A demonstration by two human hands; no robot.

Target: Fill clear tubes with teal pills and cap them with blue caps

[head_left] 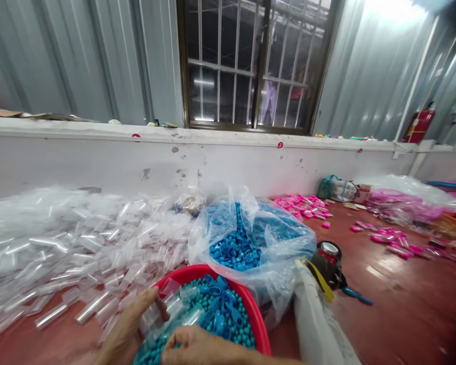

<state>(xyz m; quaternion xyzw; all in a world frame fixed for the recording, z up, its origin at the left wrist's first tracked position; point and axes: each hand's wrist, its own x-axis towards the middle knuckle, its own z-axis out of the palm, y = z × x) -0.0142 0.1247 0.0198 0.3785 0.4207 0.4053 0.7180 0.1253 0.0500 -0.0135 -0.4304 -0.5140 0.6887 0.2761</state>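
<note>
A red basin (264, 332) at the bottom centre holds many small teal beads (245, 317) and some blue plastic pieces (220, 301). My left hand (137, 319) is at the basin's left side, its fingers curved round clear plastic tubes (173, 306). Low over the beads, my right hand (193, 344) has its fingers bent together; what lies between them is hidden. Directly behind the basin stands an open clear plastic bag (285, 263) full of blue pieces (235, 248).
Loose clear tubes (93, 306) are heaped across the left. Pink pieces (302, 205) lie behind the bag and farther right. A white sack (319, 324), a dark flask with a silver lid (329, 263) and a blue scoop (357, 295) are to the right.
</note>
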